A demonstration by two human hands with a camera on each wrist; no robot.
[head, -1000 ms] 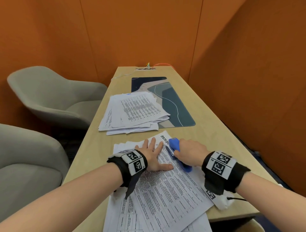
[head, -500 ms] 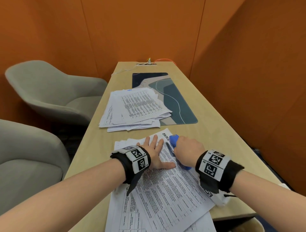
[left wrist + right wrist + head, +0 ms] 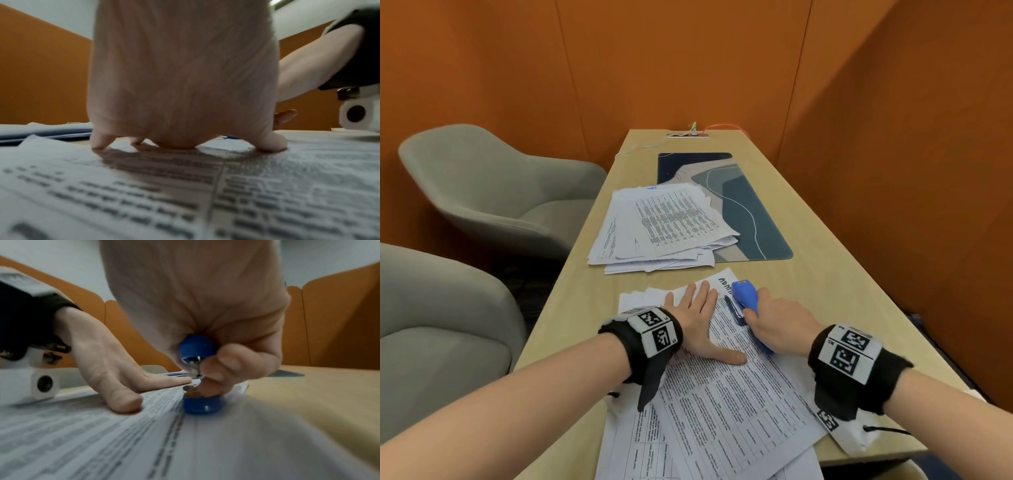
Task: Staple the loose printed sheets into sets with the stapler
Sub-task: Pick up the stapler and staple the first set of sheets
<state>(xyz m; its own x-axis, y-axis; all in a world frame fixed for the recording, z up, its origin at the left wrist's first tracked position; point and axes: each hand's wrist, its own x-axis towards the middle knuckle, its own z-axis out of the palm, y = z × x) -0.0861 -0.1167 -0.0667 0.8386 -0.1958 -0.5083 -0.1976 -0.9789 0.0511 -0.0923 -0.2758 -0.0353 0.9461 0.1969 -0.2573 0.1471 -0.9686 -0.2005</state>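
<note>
Near the front edge of the desk (image 3: 808, 260), the right hand (image 3: 779, 323) is curling its fingers (image 3: 230, 368) round the blue stapler (image 3: 746, 299), whose mouth is sitting over the far right corner of the top sheets (image 3: 729, 404). The left hand (image 3: 700, 318) is lying flat just beside it, fingers straight and spread, pinning the paper down.

To do this step well, the left palm should be keeping the sheets from sliding while the right hand is pressing straight down in one firm squeeze, with every corner pushed fully into the stapler's mouth; a tilted press would likely be bending the staple or missing the bottom page. Whether the corners underneath are lining up cannot be told from these views.

The stapler is looking like smooth rounded plastic with a bright metal strip inside. The sheets are thin, limp and densely printed, lying slightly fanned. Farther back, a second stack of papers (image 3: 661, 226) is resting partly on a dark, smooth desk mat (image 3: 750, 219) with curved patterns.
</note>
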